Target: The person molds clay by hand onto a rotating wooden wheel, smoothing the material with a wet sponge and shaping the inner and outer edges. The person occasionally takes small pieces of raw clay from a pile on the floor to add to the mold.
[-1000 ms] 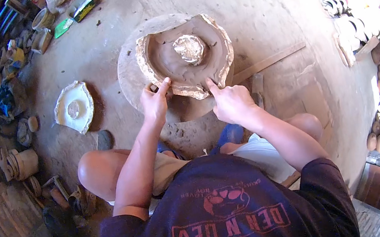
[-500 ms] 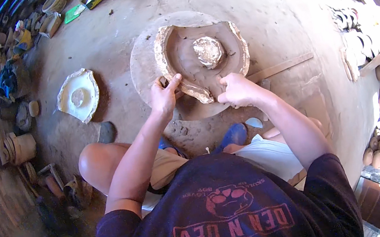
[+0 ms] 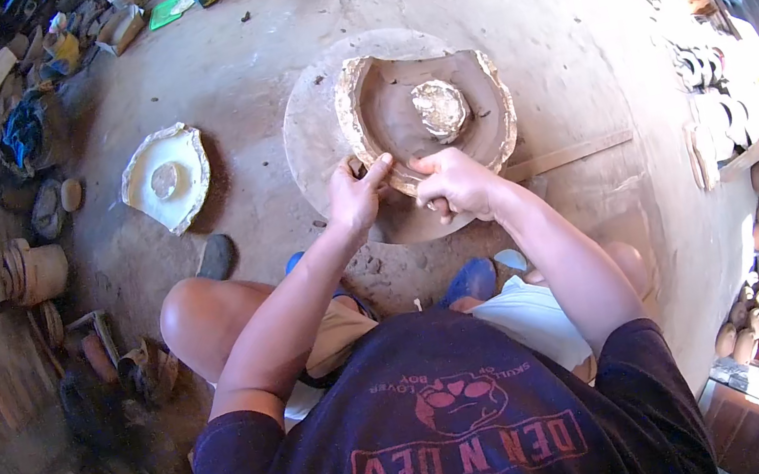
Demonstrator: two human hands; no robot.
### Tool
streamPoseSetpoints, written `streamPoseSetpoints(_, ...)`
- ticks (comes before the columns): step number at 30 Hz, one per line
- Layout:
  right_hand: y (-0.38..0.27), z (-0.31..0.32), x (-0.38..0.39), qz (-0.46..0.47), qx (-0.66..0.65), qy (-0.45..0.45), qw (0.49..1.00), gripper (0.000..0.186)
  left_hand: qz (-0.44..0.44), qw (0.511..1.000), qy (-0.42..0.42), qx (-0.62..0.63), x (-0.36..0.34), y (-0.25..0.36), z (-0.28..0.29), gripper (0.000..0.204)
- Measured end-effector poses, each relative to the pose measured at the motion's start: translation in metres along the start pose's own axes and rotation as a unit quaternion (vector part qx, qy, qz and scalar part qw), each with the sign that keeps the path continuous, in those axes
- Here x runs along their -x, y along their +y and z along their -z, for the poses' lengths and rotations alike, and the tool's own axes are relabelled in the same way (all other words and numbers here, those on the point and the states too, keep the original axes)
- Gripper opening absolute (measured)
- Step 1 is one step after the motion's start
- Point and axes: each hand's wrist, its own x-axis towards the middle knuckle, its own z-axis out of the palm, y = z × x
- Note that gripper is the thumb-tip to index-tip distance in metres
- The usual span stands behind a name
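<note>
A rough-rimmed, whitish plaster mould (image 3: 348, 113), lined with smooth brown clay, rests on a round flat disc (image 3: 308, 128) on the floor. Off-centre inside it stands a round, pale-topped knob (image 3: 442, 111). My left hand (image 3: 358, 196) is closed on the near left rim, thumb on top and fingers partly hidden outside it. Close beside it, my right hand (image 3: 462, 184) is closed at the near rim. One digit lies over the inner edge; the others curl outside. Whether clay is pinched between them is hidden.
A smaller white mould piece (image 3: 137, 186) with a knob lies to the left. Near it is a dark stone (image 3: 217, 257). A flat wooden strip (image 3: 578, 153) extends right from the disc. Clutter lines the left side; stacked pale pieces (image 3: 714, 92) stand at right.
My right hand has moved left and slightly up over the near rim, closer to my left hand. My left hand keeps its hold. The whole view has shifted a little.
</note>
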Motion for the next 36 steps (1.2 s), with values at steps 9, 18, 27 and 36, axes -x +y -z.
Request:
streamPoseSetpoints(9, -0.030, -0.006, 0.013, 0.268, 0.047, 0.116, 0.955, 0.059, -0.076, 0.989, -0.006, -0.129, 0.037, 0.007, 0.002, 0.057)
streamPoseSetpoints(18, 0.072, -0.012, 0.083, 0.389, 0.504, 0.187, 0.748, 0.037, 0.087, 0.910, -0.322, -0.246, 0.093, 0.003, -0.032, 0.086)
streamPoseSetpoints(27, 0.073, 0.010, 0.109, 0.345, 0.177, 0.314, 0.867, 0.018, -0.220, 0.945, 0.061, -0.235, 0.034, -0.027, -0.042, 0.069)
streamPoseSetpoints(36, 0.076, 0.067, 0.141, 0.355, 0.233, 0.389, 0.817, 0.014, -0.183, 0.938, 0.058, -0.287, 0.014, -0.017, -0.027, 0.062)
